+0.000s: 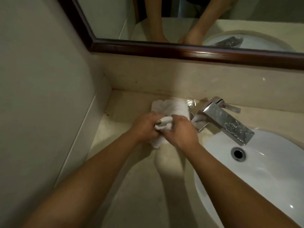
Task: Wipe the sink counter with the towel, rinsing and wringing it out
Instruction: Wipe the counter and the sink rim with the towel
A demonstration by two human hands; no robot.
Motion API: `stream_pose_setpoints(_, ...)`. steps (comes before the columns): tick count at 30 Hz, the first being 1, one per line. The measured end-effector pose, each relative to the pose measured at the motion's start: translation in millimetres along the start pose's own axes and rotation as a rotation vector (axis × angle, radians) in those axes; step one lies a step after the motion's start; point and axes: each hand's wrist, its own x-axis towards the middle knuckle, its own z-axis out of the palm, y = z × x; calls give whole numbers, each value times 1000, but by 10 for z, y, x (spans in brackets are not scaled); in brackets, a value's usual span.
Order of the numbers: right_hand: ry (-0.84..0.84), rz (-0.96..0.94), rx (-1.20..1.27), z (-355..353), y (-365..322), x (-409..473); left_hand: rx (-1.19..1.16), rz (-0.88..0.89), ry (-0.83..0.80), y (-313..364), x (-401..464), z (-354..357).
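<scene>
While both hands, left hand and right hand, are gripping the bunched towel at mid-frame on the table, wiping is underway; rinsing at the faucet likely comes next.

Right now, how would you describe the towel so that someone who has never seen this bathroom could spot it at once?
Find the white sink on the right, then its chrome tap. Left of the tap, on the beige counter near the back wall, lies the towel, gripped by both hands, the left hand and right hand. It is the only soft, crumpled white thing there.
</scene>
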Motion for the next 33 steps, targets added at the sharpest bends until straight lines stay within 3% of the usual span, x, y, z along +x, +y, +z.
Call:
stream_pose_setpoints(3,-100,-33,-20,26,14,-373,43,-22,-10,132,-443,40)
stream_pose_setpoints(6,-18,-236,-224,103,168,-861,46,22,-1,218,-931,236)
stream_pose_setpoints(8,-5,-317,-211,204,300,-1067,18,86,29,245,-1181,433)
stream_pose_setpoints(12,-113,-287,2,418,464,-1055,38,160,145,311,-1128,517)
stream_pose_setpoints(15,-95,-286,64,385,429,-721,119,140,212,251,-819,452)
stream_pose_setpoints(20,-39,-273,37,271,330,10,110,-87,27,69,-156,146)
stream_pose_setpoints(23,-19,-254,-18,304,289,191,174,-108,4,-42,28,88)
stream_pose_setpoints(28,-24,-289,-30,476,261,-158,103,-13,216,13,-413,155)
stream_pose_setpoints(33,-113,-345,-72,635,169,-717,70,-65,235,202,-1098,189)
